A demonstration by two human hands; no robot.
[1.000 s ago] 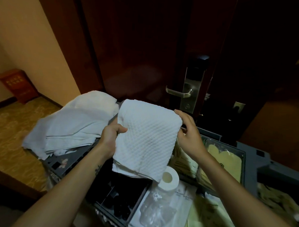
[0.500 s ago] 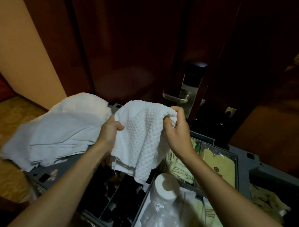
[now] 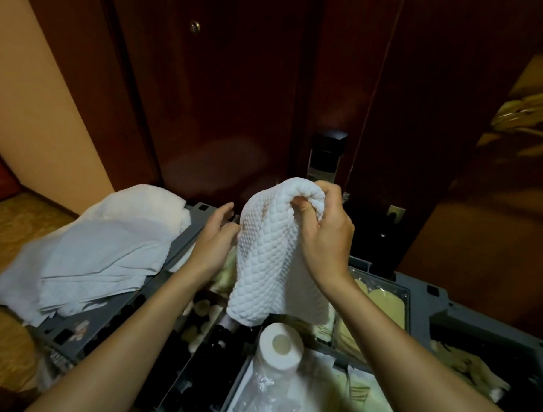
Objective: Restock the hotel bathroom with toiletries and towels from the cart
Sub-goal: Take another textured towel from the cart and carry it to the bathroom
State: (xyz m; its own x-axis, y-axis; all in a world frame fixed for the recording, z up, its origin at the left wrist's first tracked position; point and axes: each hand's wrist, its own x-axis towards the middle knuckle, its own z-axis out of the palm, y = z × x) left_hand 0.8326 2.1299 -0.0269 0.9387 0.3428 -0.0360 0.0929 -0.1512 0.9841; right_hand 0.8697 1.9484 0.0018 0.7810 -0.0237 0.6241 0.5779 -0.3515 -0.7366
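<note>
Bunching of the white waffle-weave towel (image 3: 267,261) is seen where, a second ago, it was held spread flat between both hands: its top edge is now gathered into the curled fingers of the right hand (image 3: 325,236), and the cloth hangs from that grip as a narrow drape above the cart (image 3: 439,316). The left hand (image 3: 216,237), earlier closed on the towel's left corner, is now loosened, with the thumb lifted clear and the fingers fairly straight against the towel's left edge. The door's lock plate (image 3: 323,164), fully visible before, is now partly covered by the raised towel, and its handle cannot be seen. A pile of pale linen (image 3: 106,248) is draped over the cart's left end, and a toilet roll (image 3: 281,346) stands upright just below the towel's hanging end. The left fingertips are hidden by the fold. Contents of the dark compartments under the left forearm cannot be made out, and the cart's near edge is cut off by the frame.
</note>
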